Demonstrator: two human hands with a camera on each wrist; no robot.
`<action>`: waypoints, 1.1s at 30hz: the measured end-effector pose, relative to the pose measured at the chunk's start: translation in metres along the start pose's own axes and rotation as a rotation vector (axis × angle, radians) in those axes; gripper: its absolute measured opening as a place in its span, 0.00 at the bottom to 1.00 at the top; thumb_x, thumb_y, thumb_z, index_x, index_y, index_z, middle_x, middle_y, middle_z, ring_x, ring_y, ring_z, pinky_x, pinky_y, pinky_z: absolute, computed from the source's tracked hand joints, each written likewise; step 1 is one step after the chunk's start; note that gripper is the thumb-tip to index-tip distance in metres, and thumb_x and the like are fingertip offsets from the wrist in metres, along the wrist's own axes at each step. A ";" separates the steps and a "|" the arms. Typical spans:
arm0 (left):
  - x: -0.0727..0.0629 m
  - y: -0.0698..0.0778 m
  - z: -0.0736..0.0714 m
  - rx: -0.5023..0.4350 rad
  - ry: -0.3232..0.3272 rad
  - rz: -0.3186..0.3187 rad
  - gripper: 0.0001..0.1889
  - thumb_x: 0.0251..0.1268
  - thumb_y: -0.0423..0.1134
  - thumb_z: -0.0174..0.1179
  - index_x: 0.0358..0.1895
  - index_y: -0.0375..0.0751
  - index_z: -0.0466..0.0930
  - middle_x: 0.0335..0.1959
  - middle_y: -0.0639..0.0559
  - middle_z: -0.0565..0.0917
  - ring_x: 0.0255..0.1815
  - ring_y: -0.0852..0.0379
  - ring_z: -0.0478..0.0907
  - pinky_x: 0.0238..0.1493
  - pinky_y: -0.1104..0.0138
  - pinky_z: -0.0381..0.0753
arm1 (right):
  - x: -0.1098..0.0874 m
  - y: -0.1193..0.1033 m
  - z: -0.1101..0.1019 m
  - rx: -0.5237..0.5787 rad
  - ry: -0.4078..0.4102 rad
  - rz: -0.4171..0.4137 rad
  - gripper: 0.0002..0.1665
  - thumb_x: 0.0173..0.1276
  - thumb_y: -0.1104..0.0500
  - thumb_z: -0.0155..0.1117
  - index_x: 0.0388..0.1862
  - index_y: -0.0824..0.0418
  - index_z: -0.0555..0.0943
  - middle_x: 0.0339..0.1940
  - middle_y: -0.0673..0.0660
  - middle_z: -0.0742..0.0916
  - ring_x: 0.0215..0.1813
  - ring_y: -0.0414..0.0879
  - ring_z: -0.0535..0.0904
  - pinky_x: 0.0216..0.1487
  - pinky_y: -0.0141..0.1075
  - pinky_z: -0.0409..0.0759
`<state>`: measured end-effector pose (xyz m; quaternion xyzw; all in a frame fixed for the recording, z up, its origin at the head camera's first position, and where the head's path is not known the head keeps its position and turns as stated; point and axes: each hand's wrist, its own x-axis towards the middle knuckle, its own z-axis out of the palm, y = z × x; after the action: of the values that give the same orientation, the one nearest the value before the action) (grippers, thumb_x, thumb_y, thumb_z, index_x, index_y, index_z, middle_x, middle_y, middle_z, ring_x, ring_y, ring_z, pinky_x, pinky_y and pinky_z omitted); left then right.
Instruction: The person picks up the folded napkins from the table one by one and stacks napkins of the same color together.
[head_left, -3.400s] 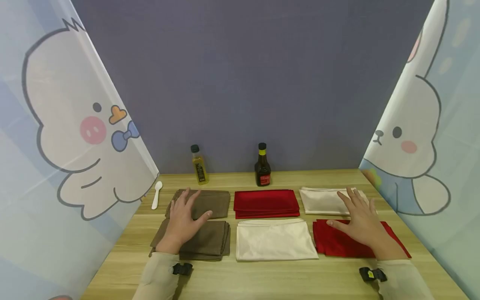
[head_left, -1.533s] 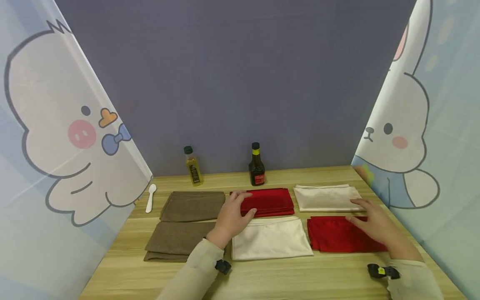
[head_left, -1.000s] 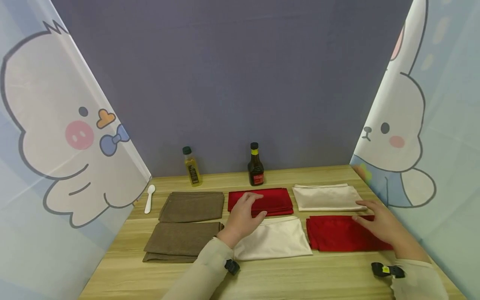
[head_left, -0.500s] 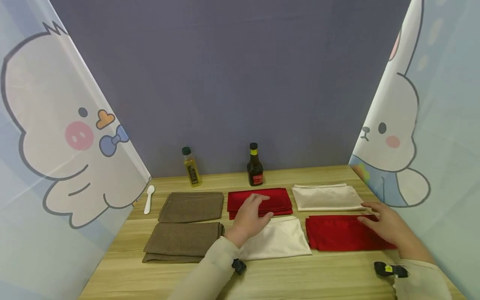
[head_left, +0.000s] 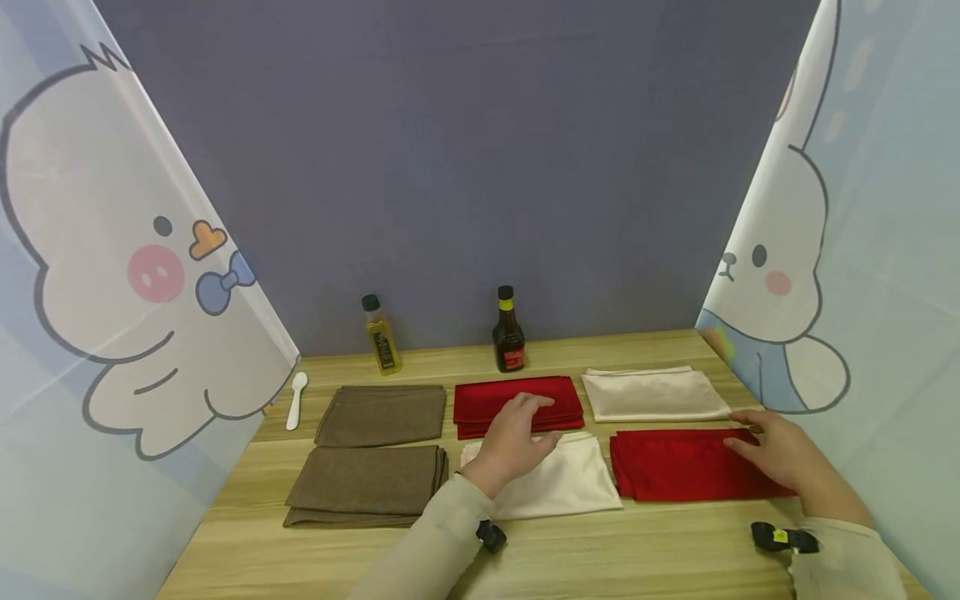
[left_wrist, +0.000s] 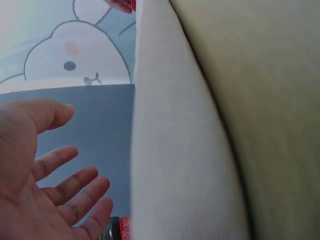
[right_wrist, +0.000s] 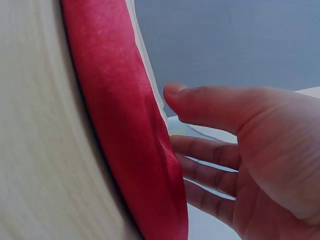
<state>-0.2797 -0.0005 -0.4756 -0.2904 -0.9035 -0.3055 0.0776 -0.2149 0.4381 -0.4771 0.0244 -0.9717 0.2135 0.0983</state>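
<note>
My left hand [head_left: 519, 442] hovers over the middle column, between the folded front white cloth [head_left: 566, 483] and the folded back red cloth [head_left: 487, 400]. Its fingers are loosely bent and hold nothing, as the left wrist view of the hand [left_wrist: 45, 175] also shows. Over the right end of the folded front red cloth [head_left: 675, 467] is my right hand [head_left: 783, 454], its fingertips near the back white cloth [head_left: 652, 396]. In the right wrist view the hand [right_wrist: 240, 145] has nothing in its grasp beside the red cloth [right_wrist: 120, 115]; whether it touches I cannot tell.
Two folded brown cloths, a back one [head_left: 382, 414] and a front one [head_left: 367, 483], lie on the left of the wooden table [head_left: 600, 554]. A white spoon [head_left: 297, 400] is beside them. Behind stand a yellow oil bottle [head_left: 384, 342] and a dark sauce bottle [head_left: 509, 337].
My left hand has moved right, from above the brown cloths to above the middle ones. My right hand has shifted slightly right and toward me. The cloths keep their places; the head view has turned slightly.
</note>
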 end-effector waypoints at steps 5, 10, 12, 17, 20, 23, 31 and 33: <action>0.002 0.005 0.005 -0.015 -0.010 0.013 0.27 0.71 0.50 0.68 0.70 0.51 0.77 0.63 0.56 0.78 0.64 0.54 0.77 0.64 0.60 0.78 | -0.001 0.003 0.002 -0.020 0.005 -0.026 0.27 0.62 0.60 0.78 0.56 0.74 0.83 0.48 0.75 0.86 0.50 0.74 0.82 0.51 0.68 0.78; 0.003 0.010 0.010 -0.058 -0.049 0.002 0.27 0.72 0.50 0.67 0.71 0.52 0.76 0.64 0.52 0.79 0.63 0.54 0.78 0.63 0.61 0.78 | 0.000 0.007 0.005 -0.017 -0.001 -0.038 0.26 0.61 0.64 0.77 0.57 0.74 0.83 0.46 0.73 0.87 0.49 0.72 0.84 0.51 0.67 0.78; 0.004 0.013 0.012 -0.084 -0.060 0.000 0.27 0.71 0.50 0.67 0.70 0.52 0.76 0.63 0.51 0.80 0.62 0.53 0.78 0.62 0.62 0.79 | 0.000 0.007 0.005 -0.013 -0.007 -0.033 0.26 0.61 0.66 0.76 0.57 0.75 0.83 0.46 0.73 0.87 0.49 0.72 0.84 0.51 0.67 0.78; 0.007 0.019 0.016 -0.111 -0.083 0.004 0.27 0.70 0.49 0.69 0.69 0.49 0.78 0.62 0.52 0.80 0.61 0.53 0.80 0.60 0.64 0.79 | 0.001 0.007 0.005 0.003 -0.024 -0.024 0.26 0.60 0.68 0.75 0.57 0.76 0.82 0.45 0.74 0.87 0.49 0.72 0.84 0.51 0.67 0.79; 0.009 0.022 0.020 -0.106 -0.092 0.010 0.27 0.69 0.49 0.69 0.69 0.49 0.78 0.62 0.53 0.81 0.60 0.55 0.80 0.61 0.65 0.78 | 0.001 0.008 0.004 0.004 -0.029 -0.016 0.27 0.60 0.67 0.76 0.57 0.78 0.81 0.46 0.75 0.86 0.50 0.73 0.83 0.52 0.67 0.78; 0.010 0.025 0.022 -0.113 -0.106 0.013 0.26 0.70 0.48 0.70 0.68 0.48 0.78 0.62 0.52 0.81 0.60 0.55 0.80 0.61 0.66 0.78 | 0.001 0.012 0.005 -0.001 -0.039 -0.007 0.30 0.60 0.64 0.77 0.57 0.80 0.79 0.46 0.76 0.86 0.49 0.73 0.83 0.52 0.68 0.78; 0.013 0.029 0.029 -0.107 -0.147 0.008 0.28 0.71 0.50 0.69 0.71 0.47 0.76 0.62 0.54 0.81 0.59 0.57 0.79 0.60 0.67 0.78 | 0.000 0.012 0.004 0.003 -0.055 0.006 0.32 0.60 0.63 0.77 0.57 0.80 0.78 0.45 0.75 0.87 0.46 0.69 0.85 0.51 0.66 0.79; 0.015 0.029 0.032 -0.108 -0.152 0.005 0.28 0.70 0.50 0.69 0.71 0.48 0.76 0.61 0.55 0.81 0.59 0.59 0.79 0.59 0.67 0.78 | 0.000 0.011 0.004 0.007 -0.053 -0.003 0.31 0.59 0.63 0.77 0.57 0.80 0.78 0.45 0.75 0.87 0.46 0.69 0.85 0.50 0.66 0.79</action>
<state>-0.2740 0.0445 -0.4815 -0.3186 -0.8883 -0.3307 -0.0063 -0.2167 0.4464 -0.4853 0.0318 -0.9731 0.2162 0.0726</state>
